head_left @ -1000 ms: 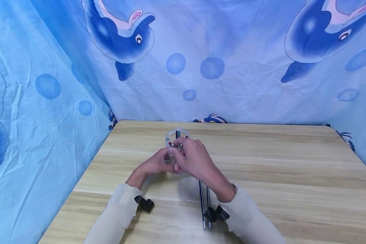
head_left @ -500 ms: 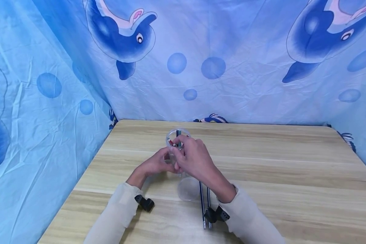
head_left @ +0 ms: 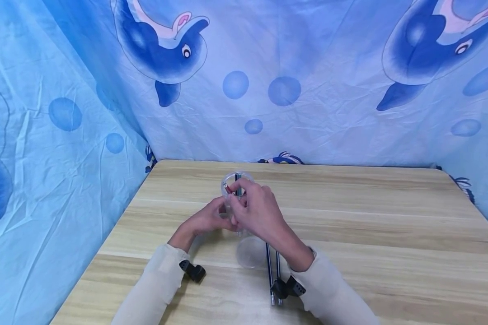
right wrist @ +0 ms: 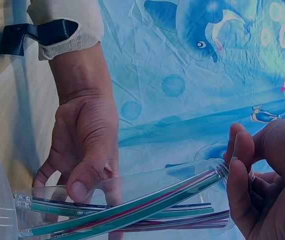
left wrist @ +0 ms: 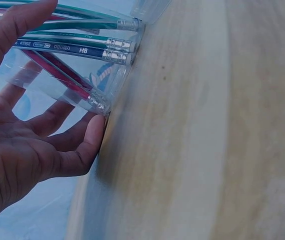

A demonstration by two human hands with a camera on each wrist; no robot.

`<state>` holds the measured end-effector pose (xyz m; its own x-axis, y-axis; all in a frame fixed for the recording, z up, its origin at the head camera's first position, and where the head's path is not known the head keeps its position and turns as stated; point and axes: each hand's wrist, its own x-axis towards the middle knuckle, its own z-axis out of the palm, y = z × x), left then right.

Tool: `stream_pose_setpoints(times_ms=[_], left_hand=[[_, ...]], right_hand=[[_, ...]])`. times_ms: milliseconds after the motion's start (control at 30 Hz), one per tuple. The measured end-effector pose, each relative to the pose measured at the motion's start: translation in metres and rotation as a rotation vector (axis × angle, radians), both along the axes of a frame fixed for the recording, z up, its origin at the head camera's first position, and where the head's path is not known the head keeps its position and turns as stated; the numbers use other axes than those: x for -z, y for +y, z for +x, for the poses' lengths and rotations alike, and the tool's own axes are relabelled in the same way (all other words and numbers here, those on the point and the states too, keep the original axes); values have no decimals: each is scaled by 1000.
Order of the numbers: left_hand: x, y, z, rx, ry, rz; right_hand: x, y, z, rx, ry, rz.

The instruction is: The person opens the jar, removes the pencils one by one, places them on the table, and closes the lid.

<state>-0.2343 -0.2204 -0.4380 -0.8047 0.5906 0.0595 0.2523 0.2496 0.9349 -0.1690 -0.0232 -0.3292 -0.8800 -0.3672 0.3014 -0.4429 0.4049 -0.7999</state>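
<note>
My left hand (head_left: 209, 217) grips a clear plastic pencil tube (right wrist: 155, 175) that stands upright on the table. Its thumb and fingers lie round the tube's sides. Several striped pencils (left wrist: 72, 47) in green, dark blue and red lean inside, their metal-capped ends at the bottom. Over the tube's mouth, my right hand (head_left: 262, 212) has its fingers curled and seems to pinch a pencil's upper end. A red pencil end (head_left: 227, 188) shows beside its thumb in the head view. The right hand covers most of the tube there.
A round translucent lid (head_left: 250, 253) lies on the wooden table (head_left: 370, 234) in front of the tube. Two dark pencils (head_left: 270, 275) lie beside it, partly under the right forearm. A blue dolphin-print cloth (head_left: 321, 126) hangs behind the table.
The pencil ends at the tube's rim have shifted slightly; a red one now sits higher beside the right thumb. The right fingers moved a little, while the left hand stayed in place.
</note>
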Motion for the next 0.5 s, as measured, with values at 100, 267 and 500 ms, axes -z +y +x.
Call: stream_pose_setpoints(times_ms=[100,267,500], left_hand=[[-1,1,0,-2,0,-9],[-2,1,0,-10,-6,-15],[0,2,1,-10,-8,-13]], right_hand=[[0,0,0,11,7,-6],[1,0,0,16,17,-11],[1,0,0,36,35,-25]])
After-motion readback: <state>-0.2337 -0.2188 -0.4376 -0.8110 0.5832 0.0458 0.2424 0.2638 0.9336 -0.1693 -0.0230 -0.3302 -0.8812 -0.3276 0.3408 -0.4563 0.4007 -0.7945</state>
